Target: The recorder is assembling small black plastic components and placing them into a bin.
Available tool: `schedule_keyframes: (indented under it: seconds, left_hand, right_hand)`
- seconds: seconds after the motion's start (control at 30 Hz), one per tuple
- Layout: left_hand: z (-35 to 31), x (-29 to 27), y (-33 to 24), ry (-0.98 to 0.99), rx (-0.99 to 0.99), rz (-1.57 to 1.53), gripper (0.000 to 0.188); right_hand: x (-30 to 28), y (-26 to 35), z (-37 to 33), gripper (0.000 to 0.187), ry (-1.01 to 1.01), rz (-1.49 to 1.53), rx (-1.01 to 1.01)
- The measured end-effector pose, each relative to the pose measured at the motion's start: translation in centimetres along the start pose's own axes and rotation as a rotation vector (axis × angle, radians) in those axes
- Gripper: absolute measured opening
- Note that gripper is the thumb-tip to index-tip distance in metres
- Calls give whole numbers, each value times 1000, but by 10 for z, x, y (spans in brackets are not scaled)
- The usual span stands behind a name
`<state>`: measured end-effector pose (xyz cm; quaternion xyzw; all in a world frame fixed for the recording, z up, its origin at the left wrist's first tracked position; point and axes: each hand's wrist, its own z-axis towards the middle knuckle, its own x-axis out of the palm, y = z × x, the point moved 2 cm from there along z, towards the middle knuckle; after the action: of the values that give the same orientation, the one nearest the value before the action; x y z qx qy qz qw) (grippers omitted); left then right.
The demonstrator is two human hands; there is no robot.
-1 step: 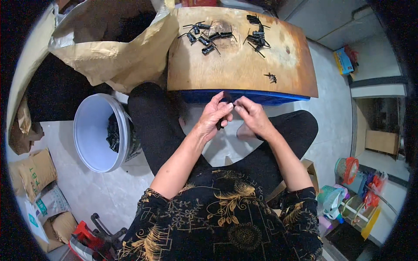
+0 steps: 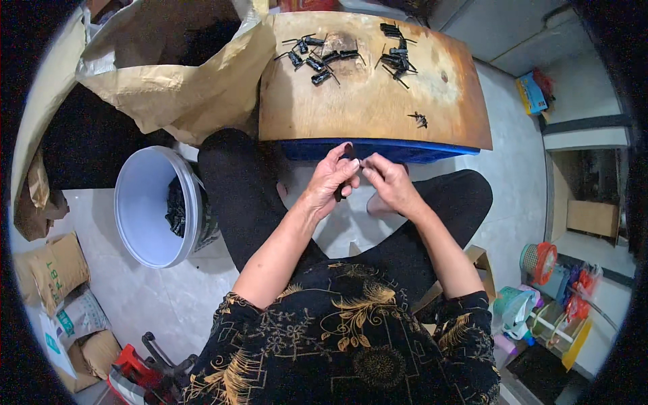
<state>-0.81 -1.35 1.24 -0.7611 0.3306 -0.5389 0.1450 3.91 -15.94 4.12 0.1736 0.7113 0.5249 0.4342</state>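
Observation:
Between my knees, close to the near edge of the board, both hands work together. My left hand (image 2: 335,174) is closed on a small black part (image 2: 349,151), which sticks out above and below the fingers; its exact kind is hidden. My right hand (image 2: 390,182) pinches close beside it, thumb against forefinger, and whatever sits in that pinch is too small to name. On the wooden board (image 2: 304,121) lie several black plastic pieces with thin prongs (image 2: 315,62), with a second cluster of black pieces (image 2: 398,61) to the right. A few tiny dark bits (image 2: 418,120) lie nearer me.
The board rests on a blue crate (image 2: 385,150). To my left stands a white bucket (image 2: 138,229) with black pieces inside. A large open tan sack (image 2: 182,94) rises behind it. Filled bags (image 2: 57,266) lie at the lower left, beside a red-and-black object (image 2: 138,371).

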Motion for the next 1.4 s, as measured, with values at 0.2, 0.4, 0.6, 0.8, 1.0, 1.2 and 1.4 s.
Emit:
schedule_keyframes:
  seconds: [0.2, 0.4, 0.6, 0.8, 1.0, 1.2, 1.4]
  left_hand:
    - [-2, -3, 13, 36, 9, 110, 53]
    - [-1, -7, 21, -86, 124, 301, 39]
    - [-4, 2, 20, -145, 93, 597, 36]
    - [3, -2, 28, -100, 192, 784, 33]
    - [6, 0, 27, -91, 216, 940, 31]
    - [7, -3, 30, -122, 311, 1081, 33]
    - [9, -9, 34, -238, 263, 1122, 33]
  right_hand:
    - [13, -17, -29, 13, -28, -83, -46]
    - [16, -20, -32, 19, -135, -2, 118]
    - [21, -33, -26, 24, -119, 131, 115]
    - [24, -33, -22, 23, -23, 30, 113]
    - [20, -29, -17, 23, 43, 48, 191]
    - [30, -45, -14, 20, 15, 17, 120]
    - [37, -45, -5, 17, -34, -24, 108]
